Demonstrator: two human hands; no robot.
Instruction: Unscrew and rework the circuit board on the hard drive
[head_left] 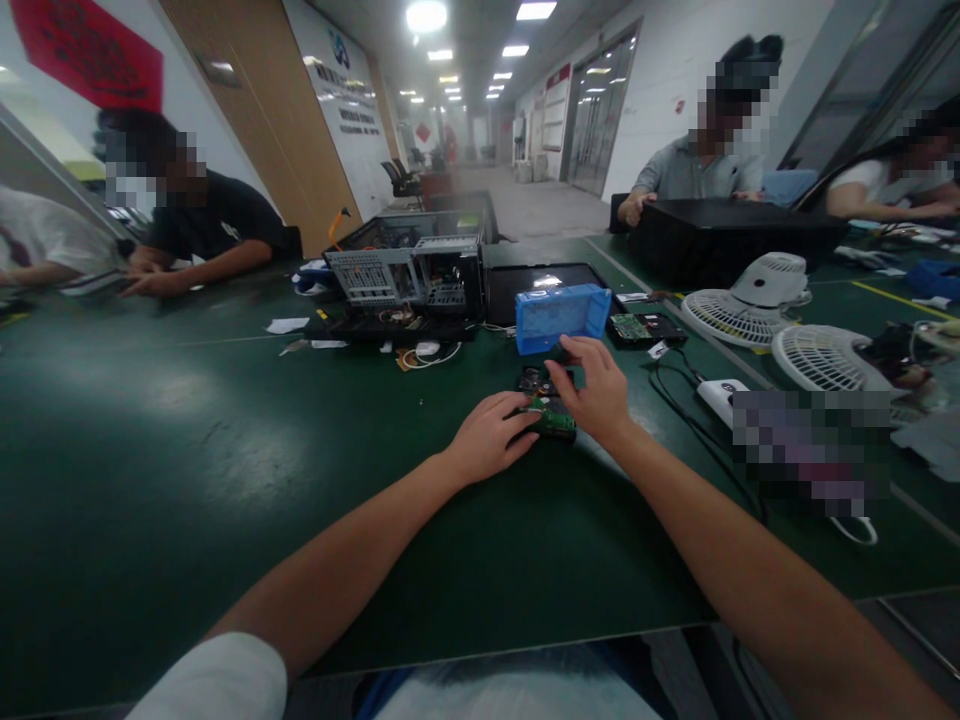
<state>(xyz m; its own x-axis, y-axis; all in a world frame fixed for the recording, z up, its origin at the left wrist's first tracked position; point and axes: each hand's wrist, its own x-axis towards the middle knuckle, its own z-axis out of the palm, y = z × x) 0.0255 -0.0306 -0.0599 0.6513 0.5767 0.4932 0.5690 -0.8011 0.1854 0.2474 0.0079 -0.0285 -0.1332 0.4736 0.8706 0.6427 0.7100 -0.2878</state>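
Note:
A small black device with a green circuit board [556, 420] lies on the green table in front of me. My left hand [489, 436] grips its left side, fingers over the top and thumb along the near edge. Just behind it is a small black part with round shapes [531, 379]. My right hand [598, 392] is raised above the device's right side, fingers curled together around a small dark object [558, 353] whose kind I cannot make out. Behind that hand a blue plastic box [562, 318] stands tipped, its inside towards me.
An opened computer case [409, 280] stands behind, to the left. A black flat panel [544, 280] and another circuit-board unit [646, 328] lie beyond the box. White fans [739, 300], a power strip [721, 400] and its black cable are at right. Other people sit around the table.

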